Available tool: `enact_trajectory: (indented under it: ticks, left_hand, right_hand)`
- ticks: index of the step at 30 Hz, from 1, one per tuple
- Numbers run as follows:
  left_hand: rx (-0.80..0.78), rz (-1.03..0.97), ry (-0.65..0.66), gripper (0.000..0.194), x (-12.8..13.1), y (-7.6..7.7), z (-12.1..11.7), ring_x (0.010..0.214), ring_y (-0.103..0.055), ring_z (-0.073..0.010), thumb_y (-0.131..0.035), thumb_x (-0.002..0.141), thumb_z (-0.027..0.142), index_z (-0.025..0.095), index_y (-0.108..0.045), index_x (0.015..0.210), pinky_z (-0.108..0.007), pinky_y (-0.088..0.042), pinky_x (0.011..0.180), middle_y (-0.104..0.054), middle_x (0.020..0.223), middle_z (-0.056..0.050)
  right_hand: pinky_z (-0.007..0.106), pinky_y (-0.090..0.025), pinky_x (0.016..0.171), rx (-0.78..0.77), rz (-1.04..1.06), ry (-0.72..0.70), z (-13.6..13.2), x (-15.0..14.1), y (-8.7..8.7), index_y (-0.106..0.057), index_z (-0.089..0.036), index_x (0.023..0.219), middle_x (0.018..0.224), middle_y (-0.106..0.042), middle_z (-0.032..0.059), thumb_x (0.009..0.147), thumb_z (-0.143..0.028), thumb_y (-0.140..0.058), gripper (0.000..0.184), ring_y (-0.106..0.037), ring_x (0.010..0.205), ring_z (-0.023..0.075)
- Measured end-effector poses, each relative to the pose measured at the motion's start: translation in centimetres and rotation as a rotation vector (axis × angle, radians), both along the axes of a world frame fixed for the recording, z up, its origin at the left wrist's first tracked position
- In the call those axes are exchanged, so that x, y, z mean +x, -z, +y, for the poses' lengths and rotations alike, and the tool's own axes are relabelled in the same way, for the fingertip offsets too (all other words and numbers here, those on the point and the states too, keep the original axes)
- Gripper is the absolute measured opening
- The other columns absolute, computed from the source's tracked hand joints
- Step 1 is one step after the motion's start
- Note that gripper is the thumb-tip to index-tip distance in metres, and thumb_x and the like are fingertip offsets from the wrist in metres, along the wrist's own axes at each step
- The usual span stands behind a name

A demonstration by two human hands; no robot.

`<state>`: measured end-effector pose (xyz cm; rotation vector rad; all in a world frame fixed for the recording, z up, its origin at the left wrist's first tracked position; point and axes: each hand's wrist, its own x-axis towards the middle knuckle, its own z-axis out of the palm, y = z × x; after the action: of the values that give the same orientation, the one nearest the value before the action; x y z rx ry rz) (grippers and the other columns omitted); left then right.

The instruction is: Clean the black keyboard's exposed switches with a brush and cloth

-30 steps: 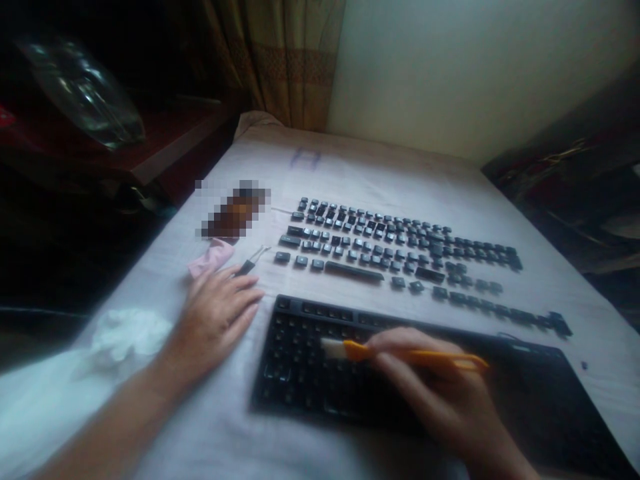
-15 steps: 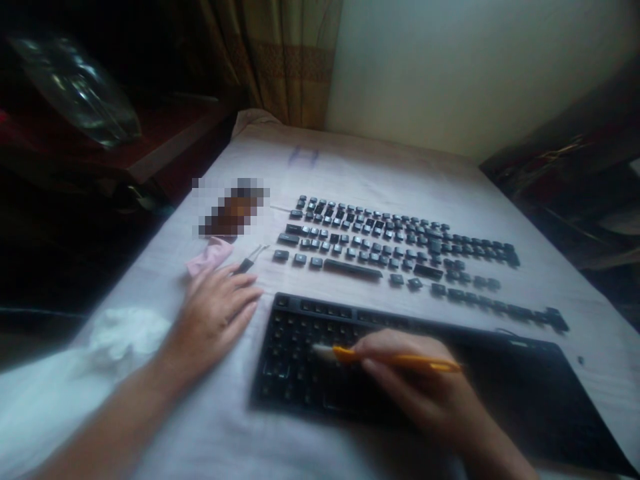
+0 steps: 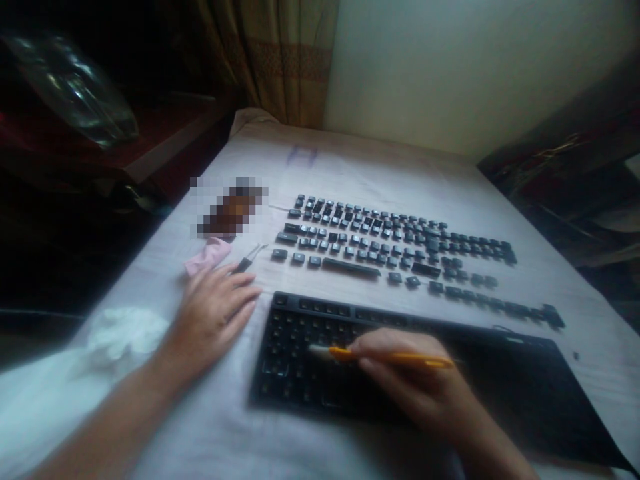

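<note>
While the left hand [image 3: 213, 313] is resting with fingers slightly apart, the right hand [image 3: 423, 387] is clamping the orange brush [image 3: 343, 354] and should be sweeping the bristles [image 3: 320, 350] in light, short strokes between key positions of the black keyboard [image 3: 515, 380] lying beneath that hand.

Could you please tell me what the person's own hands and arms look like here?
The left hand and right hand are bare, without gloves. No sleeve covers the visible forearms, and no watch or bracelet shows; blur hides finer details.
</note>
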<state>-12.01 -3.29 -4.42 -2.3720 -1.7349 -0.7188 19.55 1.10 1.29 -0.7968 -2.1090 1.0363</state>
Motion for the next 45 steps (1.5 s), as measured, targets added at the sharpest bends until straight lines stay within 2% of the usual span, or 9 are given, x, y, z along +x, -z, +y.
enact_trajectory:
  ticks: [7, 12, 15, 20, 25, 35, 40, 45]
  left_hand:
    - [0.003, -0.012, -0.006, 0.024, -0.1, 0.1, 0.0, 0.128, -0.057, -0.0301, -0.056, 0.096, 0.028, 0.029, -0.065, 0.118, -0.060, -0.042, 0.111, -0.070, 0.123, -0.004]
    - [0.007, 0.000, 0.000, 0.024, -0.1, 0.1, 0.0, 0.127, -0.057, -0.0301, -0.055, 0.096, 0.029, 0.029, -0.065, 0.118, -0.059, -0.042, 0.111, -0.070, 0.124, -0.004]
    - [0.008, 0.002, 0.006, 0.024, -0.1, 0.0, 0.1, 0.127, -0.057, -0.0302, -0.055, 0.096, 0.029, 0.028, -0.064, 0.118, -0.059, -0.042, 0.111, -0.070, 0.123, -0.004]
    - [0.012, 0.018, 0.012, 0.024, -0.1, 0.0, 0.1, 0.126, -0.057, -0.0310, -0.055, 0.096, 0.029, 0.027, -0.064, 0.118, -0.060, -0.042, 0.110, -0.070, 0.123, -0.005]
    - [0.004, 0.013, 0.010, 0.024, -0.2, 0.0, 0.0, 0.128, -0.056, -0.0304, -0.054, 0.097, 0.029, 0.028, -0.064, 0.119, -0.058, -0.041, 0.110, -0.070, 0.124, -0.005]
    - [0.004, 0.020, 0.015, 0.025, -0.3, 0.0, 0.1, 0.128, -0.056, -0.0316, -0.054, 0.097, 0.034, 0.026, -0.066, 0.118, -0.057, -0.040, 0.111, -0.070, 0.124, -0.004]
    - [-0.005, 0.018, 0.019, 0.025, -0.3, 0.0, 0.1, 0.130, -0.055, -0.0315, -0.054, 0.097, 0.034, 0.026, -0.065, 0.118, -0.057, -0.039, 0.112, -0.070, 0.125, -0.005]
    - [-0.007, -0.004, 0.015, 0.025, -0.3, 0.1, 0.1, 0.129, -0.055, -0.0312, -0.055, 0.097, 0.034, 0.026, -0.066, 0.118, -0.056, -0.039, 0.112, -0.070, 0.125, -0.005]
  right_hand:
    - [0.025, -0.065, 0.064, -0.028, 0.021, 0.113, -0.1, 0.6, -0.1, -0.077, -0.022, 0.089, 0.082, -0.083, 0.0046, 0.089, -0.017, -0.068, 0.010, -0.080, 0.071, 0.0202]
    - [0.023, -0.065, 0.065, -0.040, -0.032, 0.020, 0.2, 0.6, 0.1, -0.076, -0.021, 0.090, 0.081, -0.082, 0.0041, 0.091, -0.015, -0.066, 0.012, -0.078, 0.070, 0.0174]
    - [0.022, -0.065, 0.066, -0.018, 0.018, 0.012, 0.1, 0.3, 0.3, -0.077, -0.021, 0.090, 0.082, -0.082, 0.0037, 0.090, -0.013, -0.067, 0.013, -0.079, 0.071, 0.0172]
    - [0.024, -0.065, 0.066, -0.071, 0.103, 0.159, -0.2, 0.6, 0.3, -0.077, -0.023, 0.090, 0.083, -0.082, 0.0032, 0.088, -0.014, -0.069, 0.012, -0.079, 0.073, 0.0189]
    - [0.019, -0.062, 0.066, -0.078, 0.048, 0.243, 0.1, 1.7, 0.2, -0.077, -0.023, 0.089, 0.081, -0.080, 0.0007, 0.086, -0.014, -0.069, 0.012, -0.077, 0.071, 0.0160]
    - [0.018, -0.059, 0.063, -0.102, 0.008, 0.163, 0.5, 1.9, 0.0, -0.075, -0.020, 0.087, 0.078, -0.078, 0.0017, 0.086, -0.013, -0.066, 0.012, -0.075, 0.067, 0.0145]
    - [0.021, -0.058, 0.061, -0.133, -0.016, 0.073, 0.5, 1.6, 0.0, -0.075, -0.019, 0.087, 0.078, -0.078, 0.0038, 0.089, -0.014, -0.063, 0.012, -0.074, 0.066, 0.0162]
    - [0.024, -0.060, 0.064, -0.142, 0.028, 0.049, 0.5, 1.4, 0.2, -0.075, -0.021, 0.089, 0.081, -0.079, 0.0036, 0.090, -0.014, -0.066, 0.012, -0.075, 0.069, 0.0177]
